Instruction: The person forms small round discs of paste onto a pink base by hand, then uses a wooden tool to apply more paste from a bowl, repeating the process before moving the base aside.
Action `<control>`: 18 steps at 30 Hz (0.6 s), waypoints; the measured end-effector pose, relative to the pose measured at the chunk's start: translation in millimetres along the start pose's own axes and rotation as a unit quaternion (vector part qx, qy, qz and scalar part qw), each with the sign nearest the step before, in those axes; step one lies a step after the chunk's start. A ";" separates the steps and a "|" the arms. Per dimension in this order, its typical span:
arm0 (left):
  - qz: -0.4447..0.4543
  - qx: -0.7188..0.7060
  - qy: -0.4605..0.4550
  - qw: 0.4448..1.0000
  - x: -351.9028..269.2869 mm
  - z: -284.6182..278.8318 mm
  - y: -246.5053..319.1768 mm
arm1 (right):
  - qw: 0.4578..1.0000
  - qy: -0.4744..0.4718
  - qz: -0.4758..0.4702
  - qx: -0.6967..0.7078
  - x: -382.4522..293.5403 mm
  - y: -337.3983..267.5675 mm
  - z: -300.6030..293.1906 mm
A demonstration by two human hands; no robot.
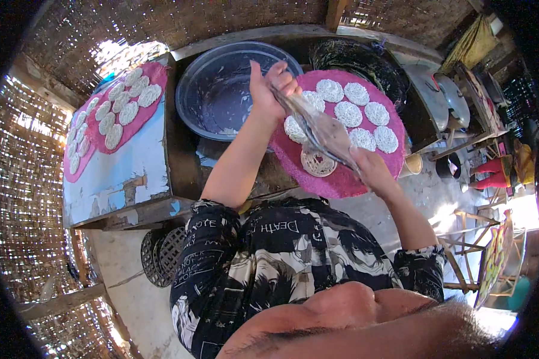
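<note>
A long, blurred clear plastic bag (324, 130), twisted narrow at its upper end, stretches slantwise between my hands. My left hand (271, 92) grips the upper end, with the thumb raised. Around the lower end close the fingers of my right hand (375, 168). Beneath the bag lies a round pink woven mat (341, 186), bearing several white lacy discs of thin strands (348, 114). One paler, ring-like disc (318, 164) at the mat's near edge has a small gap at its centre. The bag hides part of the discs behind it.
A large dark plastic basin (197, 119) with white smears stands at the back. Left, a worn bluish-white tabletop (117, 197) carries more pink mats with white discs (128, 113). Pots with metal lids (458, 105) stand right. Farther off is a person in pink trousers (492, 172).
</note>
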State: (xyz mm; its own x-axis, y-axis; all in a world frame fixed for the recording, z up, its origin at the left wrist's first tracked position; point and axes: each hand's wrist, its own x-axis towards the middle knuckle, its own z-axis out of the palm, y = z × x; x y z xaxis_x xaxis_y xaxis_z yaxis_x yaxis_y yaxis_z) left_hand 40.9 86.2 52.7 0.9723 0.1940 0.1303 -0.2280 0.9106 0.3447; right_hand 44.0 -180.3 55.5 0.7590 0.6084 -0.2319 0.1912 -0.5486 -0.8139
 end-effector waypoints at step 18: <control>0.166 0.916 -0.090 0.353 -56.9 66.6 -17.4 | 0.761 0.315 -0.501 -0.265 36.2 -147.1 1.0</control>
State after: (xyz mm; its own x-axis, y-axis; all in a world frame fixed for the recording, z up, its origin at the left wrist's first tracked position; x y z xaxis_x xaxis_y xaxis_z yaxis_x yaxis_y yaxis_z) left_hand -13.9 35.0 101.3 0.8946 0.0018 0.4468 -0.1400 -0.9485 0.2841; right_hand 42.7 -77.0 166.3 0.1829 0.5700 0.8010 0.9682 -0.2457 -0.0462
